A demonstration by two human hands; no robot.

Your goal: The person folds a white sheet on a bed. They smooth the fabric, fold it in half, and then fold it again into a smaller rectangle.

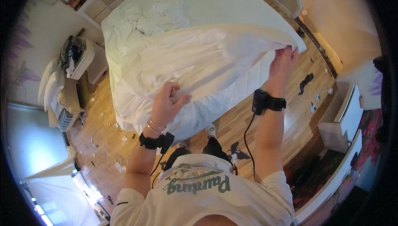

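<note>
From just ahead, at twelve o'clock, the white sheet spreads over the bed; it looks light, soft and limp, likely to bunch, so its loose edge seems the best hold. The left hand, at eleven o'clock, is half open by the cloth, contact unclear. Farther out, at one o'clock, the right hand pinches the sheet's edge.
</note>
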